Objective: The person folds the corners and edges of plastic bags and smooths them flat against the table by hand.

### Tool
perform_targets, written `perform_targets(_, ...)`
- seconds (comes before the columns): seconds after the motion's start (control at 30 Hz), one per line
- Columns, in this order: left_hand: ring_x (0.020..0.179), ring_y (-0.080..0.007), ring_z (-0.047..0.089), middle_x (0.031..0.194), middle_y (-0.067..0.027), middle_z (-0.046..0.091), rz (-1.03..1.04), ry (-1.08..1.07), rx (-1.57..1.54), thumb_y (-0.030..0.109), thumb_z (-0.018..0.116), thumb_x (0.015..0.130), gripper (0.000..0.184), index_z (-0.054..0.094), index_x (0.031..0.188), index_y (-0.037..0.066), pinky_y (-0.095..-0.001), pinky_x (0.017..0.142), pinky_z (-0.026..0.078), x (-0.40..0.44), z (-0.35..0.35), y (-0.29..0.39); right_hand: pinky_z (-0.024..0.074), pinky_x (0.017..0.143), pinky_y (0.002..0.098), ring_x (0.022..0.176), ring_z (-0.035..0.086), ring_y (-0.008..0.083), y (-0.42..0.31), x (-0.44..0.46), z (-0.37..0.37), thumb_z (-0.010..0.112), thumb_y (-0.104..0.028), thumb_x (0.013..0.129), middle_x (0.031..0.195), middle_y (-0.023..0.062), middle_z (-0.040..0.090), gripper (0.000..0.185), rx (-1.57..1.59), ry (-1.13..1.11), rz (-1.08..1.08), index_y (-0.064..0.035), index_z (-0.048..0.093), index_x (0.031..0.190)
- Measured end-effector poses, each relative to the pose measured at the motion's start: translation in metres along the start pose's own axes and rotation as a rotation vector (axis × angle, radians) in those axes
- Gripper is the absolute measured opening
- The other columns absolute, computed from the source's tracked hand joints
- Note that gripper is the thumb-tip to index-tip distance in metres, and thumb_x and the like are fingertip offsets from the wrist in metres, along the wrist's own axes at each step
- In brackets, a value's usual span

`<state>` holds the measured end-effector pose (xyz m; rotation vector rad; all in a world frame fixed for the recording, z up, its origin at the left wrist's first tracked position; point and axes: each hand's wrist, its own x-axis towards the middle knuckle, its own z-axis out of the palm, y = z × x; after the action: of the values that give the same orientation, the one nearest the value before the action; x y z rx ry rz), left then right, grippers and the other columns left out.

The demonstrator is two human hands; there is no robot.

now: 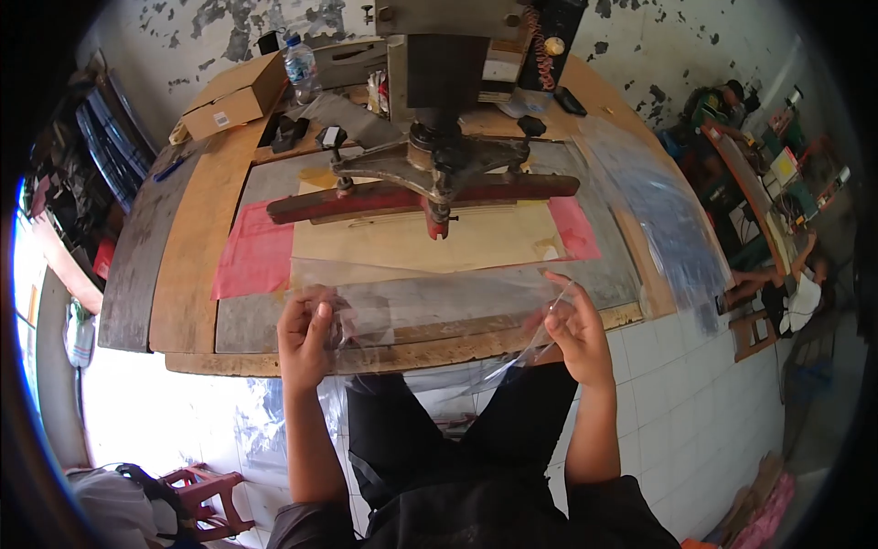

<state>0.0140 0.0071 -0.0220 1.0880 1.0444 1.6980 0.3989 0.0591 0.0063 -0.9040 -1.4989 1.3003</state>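
Note:
A clear plastic sheet stretches between my two hands, over the front edge of the work table. Its left end is pinched in my left hand, thumb up. At the right end, my right hand grips the sheet between thumb and fingers. Just beyond the sheet lies a pale yellow board with a pink piece at its left and another pink piece at its right. The press head with its long red bar hangs above the board.
A cardboard box and a water bottle stand at the back left. Clear plastic sheets lie along the table's right side. A red stool is at the lower left. Two people are at the far right beside another table.

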Motion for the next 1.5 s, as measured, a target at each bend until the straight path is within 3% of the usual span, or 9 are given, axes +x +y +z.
perform_targets(0.23,0.108,-0.0289,0.076,0.127,-0.0227,0.073,0.103,-0.171,0.023,0.003,0.069,0.101,0.031,0.058,0.13,-0.001,-0.0403,0.09,0.062,0.003,-0.011,-0.003,0.0547,0.101,0.0437,0.115,0.072,0.0282,-0.007,0.0,-0.008,0.084,-0.028,0.096,0.118,0.0146,0.075,0.063,0.176,-0.025,-0.063,-0.002,0.057,0.147)
perform_targets(0.33,0.11,-0.0312,0.076,0.129,-0.0247,0.073,0.105,-0.245,-0.036,0.008,0.073,0.099,0.032,0.062,0.127,-0.001,-0.0415,0.093,0.062,0.004,-0.013,-0.005,0.0528,0.105,0.0433,0.121,0.071,0.0299,-0.008,-0.002,-0.014,0.078,-0.01,0.099,0.129,0.0156,0.074,0.048,0.276,-0.078,-0.158,0.0019,0.062,0.143)
perform_targets(0.53,0.11,-0.0301,0.076,0.116,-0.0212,0.077,0.099,-0.201,0.151,0.023,0.078,0.1,0.027,0.076,0.096,-0.004,-0.0416,0.096,0.059,0.002,-0.022,-0.006,0.0518,0.11,0.0455,0.123,0.071,0.031,-0.018,-0.01,-0.028,0.081,-0.003,0.095,0.132,0.0163,0.073,0.033,0.198,-0.125,-0.221,0.0042,0.074,0.126)
perform_targets(0.7,0.114,-0.0275,0.074,0.111,-0.0177,0.079,0.119,-0.107,0.261,0.026,0.077,0.102,0.03,0.08,0.095,-0.004,-0.0398,0.099,0.054,0.002,-0.023,-0.005,0.0564,0.106,0.0411,0.119,0.072,0.0277,-0.025,-0.01,-0.026,0.077,0.011,0.092,0.128,0.0167,0.074,0.022,0.079,-0.085,-0.265,0.0054,0.074,0.113)
perform_targets(0.97,0.11,-0.023,0.073,0.122,-0.0167,0.076,0.049,-0.003,0.101,0.02,0.069,0.107,0.025,0.078,0.11,-0.003,-0.0342,0.088,0.058,0.0,-0.021,-0.005,0.0571,0.106,0.042,0.121,0.071,0.0253,-0.032,-0.012,-0.019,0.073,0.007,0.098,0.128,0.0187,0.073,0.013,0.047,0.033,-0.243,0.0033,0.07,0.11)
perform_targets(1.13,0.108,-0.0286,0.075,0.131,-0.02,0.072,0.066,-0.04,-0.036,0.017,0.067,0.107,0.025,0.075,0.116,-0.004,-0.0372,0.081,0.064,0.001,-0.024,-0.008,0.0573,0.105,0.0404,0.127,0.067,0.0246,-0.037,-0.008,-0.006,0.072,0.002,0.1,0.134,0.0186,0.071,0.011,0.141,0.1,-0.233,0.0016,0.072,0.112)
perform_targets(1.2,0.109,-0.0311,0.075,0.132,-0.0213,0.07,0.082,-0.055,-0.029,0.016,0.067,0.107,0.024,0.074,0.115,-0.004,-0.0388,0.08,0.065,0.001,-0.023,-0.01,0.0576,0.104,0.0394,0.129,0.065,0.0229,-0.041,-0.009,-0.005,0.073,-0.003,0.101,0.136,0.0162,0.07,0.014,-0.123,-0.062,-0.164,0.0,0.075,0.115)
perform_targets(1.33,0.113,-0.0355,0.075,0.135,-0.0239,0.067,0.113,-0.099,-0.061,0.017,0.067,0.106,0.022,0.074,0.113,-0.004,-0.041,0.081,0.067,-0.001,-0.018,-0.006,0.0587,0.089,0.0308,0.117,0.069,0.0186,-0.019,-0.003,-0.003,0.075,-0.008,0.102,0.126,0.0131,0.075,0.016,-0.041,-0.064,-0.244,0.001,0.078,0.115)
perform_targets(1.5,0.114,-0.033,0.074,0.134,-0.0213,0.068,0.086,-0.22,-0.166,0.022,0.069,0.105,0.025,0.073,0.11,-0.002,-0.0403,0.083,0.067,0.002,-0.01,0.001,0.0568,0.087,0.0296,0.107,0.072,0.0168,-0.026,0.0,0.003,0.077,-0.008,0.101,0.117,0.0115,0.077,0.014,-0.012,0.096,-0.181,0.0034,0.08,0.108)
